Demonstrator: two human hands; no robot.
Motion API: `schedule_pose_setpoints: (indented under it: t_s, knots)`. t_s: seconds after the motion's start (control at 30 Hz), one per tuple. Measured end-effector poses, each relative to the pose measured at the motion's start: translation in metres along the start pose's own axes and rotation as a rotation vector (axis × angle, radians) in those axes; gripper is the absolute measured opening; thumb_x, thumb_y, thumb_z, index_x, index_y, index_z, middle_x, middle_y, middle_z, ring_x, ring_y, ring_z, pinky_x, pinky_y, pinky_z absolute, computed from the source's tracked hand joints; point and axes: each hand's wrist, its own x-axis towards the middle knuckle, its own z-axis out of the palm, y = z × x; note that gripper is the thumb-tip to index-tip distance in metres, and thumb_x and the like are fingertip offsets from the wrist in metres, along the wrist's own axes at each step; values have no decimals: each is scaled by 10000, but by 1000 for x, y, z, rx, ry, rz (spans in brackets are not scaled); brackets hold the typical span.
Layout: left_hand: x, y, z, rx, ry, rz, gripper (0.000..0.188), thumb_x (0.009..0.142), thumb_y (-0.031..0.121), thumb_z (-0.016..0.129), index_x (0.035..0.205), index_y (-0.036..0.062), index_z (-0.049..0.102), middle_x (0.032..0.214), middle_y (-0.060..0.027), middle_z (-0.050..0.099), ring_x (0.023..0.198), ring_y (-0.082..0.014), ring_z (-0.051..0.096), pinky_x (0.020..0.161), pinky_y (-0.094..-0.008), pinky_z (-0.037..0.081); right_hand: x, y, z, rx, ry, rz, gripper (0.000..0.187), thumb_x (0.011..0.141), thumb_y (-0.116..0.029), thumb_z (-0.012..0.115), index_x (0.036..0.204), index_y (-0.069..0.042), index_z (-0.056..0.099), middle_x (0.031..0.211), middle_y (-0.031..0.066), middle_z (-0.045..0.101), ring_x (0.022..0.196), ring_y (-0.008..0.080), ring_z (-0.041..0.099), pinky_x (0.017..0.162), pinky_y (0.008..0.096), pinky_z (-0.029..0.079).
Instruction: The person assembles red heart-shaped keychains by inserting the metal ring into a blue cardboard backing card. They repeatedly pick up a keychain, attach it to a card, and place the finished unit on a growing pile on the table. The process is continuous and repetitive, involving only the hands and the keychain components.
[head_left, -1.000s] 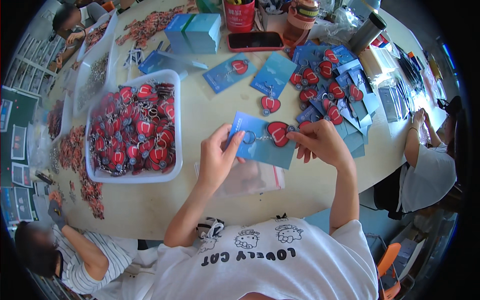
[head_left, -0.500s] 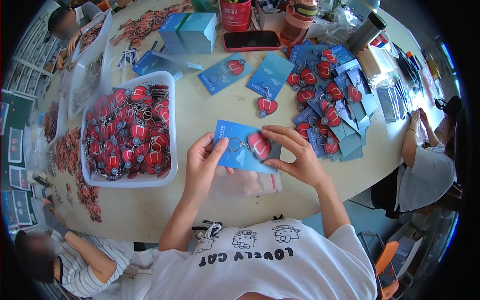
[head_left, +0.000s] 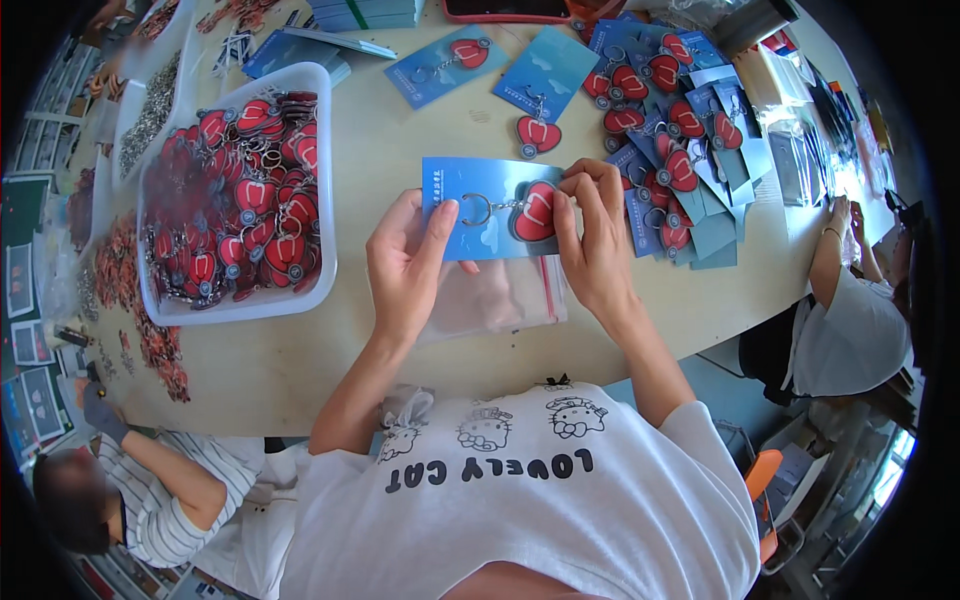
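A blue backing card (head_left: 488,174) is held up in front of me over the table. Lying across it is a keychain (head_left: 536,212) with a red heart-shaped charm, its chain and ring running left along the card. My left hand (head_left: 408,262) grips the card's left end, thumb on top beside the metal ring. At the right end, my right hand (head_left: 600,238) closes its fingers on the card's edge by the charm. Beneath the card lies a clear plastic bag (head_left: 485,300) with a red strip along its right side.
To the left stands a white bin (head_left: 318,290) full of red keychains. Carded keychains (head_left: 680,170) pile up at the right; two more cards (head_left: 545,70) with keychains lie ahead. A phone (head_left: 505,10) sits at the far edge. People sit at the left and right.
My view has tilted, so the table things appear higher. The right fingers, spread over the charm before, are now drawn together at the card's right edge. The left hand keeps its grip.
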Motion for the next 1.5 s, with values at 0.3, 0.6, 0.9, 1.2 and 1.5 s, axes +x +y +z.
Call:
schedule_pose_setpoints:
  t_s: [0.3, 0.6, 0.9, 1.2, 1.5]
  knots:
    - [-4, -2, 8, -17, 90, 84, 167, 968, 142, 533, 951, -21, 564, 796, -59, 625, 597, -97, 576, 512, -232, 471, -9, 6, 5, 812, -167, 641, 289, 936, -276, 602, 945, 13, 606, 737, 44, 602, 525, 51, 503, 441, 203, 365]
    - [-11, -26, -9, 1080, -207, 396, 510, 694, 250, 798, 1109, 58, 572, 946, -84, 553, 902, -273, 522, 848, -394, 392, 11, 36, -41, 498, 241, 386, 237, 963, -257, 560, 864, -46, 602, 731, -39, 603, 570, -3, 488, 501, 148, 393]
    - [-5, -38, -10, 892, -253, 357, 448, 612, 128, 830, 966, 70, 561, 936, -63, 531, 953, -269, 498, 861, -390, 393, -2, 45, -40, 538, 201, 520, 223, 953, -297, 573, 882, -91, 619, 737, -72, 605, 570, -19, 462, 469, 153, 325]
    - [0, -28, -16, 786, -330, 229, 266, 689, 58, 783, 852, 50, 574, 861, -51, 613, 939, -220, 564, 822, -349, 424, -14, 58, -49, 550, 127, 549, 238, 948, -309, 580, 903, -81, 632, 708, -65, 582, 535, 12, 431, 468, 174, 306]
    - [2, -27, -24, 582, -281, 141, 98, 748, 5, 741, 791, 15, 653, 898, -62, 678, 844, -129, 601, 709, -250, 435, -15, 61, -50, 577, 133, 565, 221, 948, -290, 582, 909, -78, 630, 727, -69, 573, 570, 5, 436, 499, 172, 353]
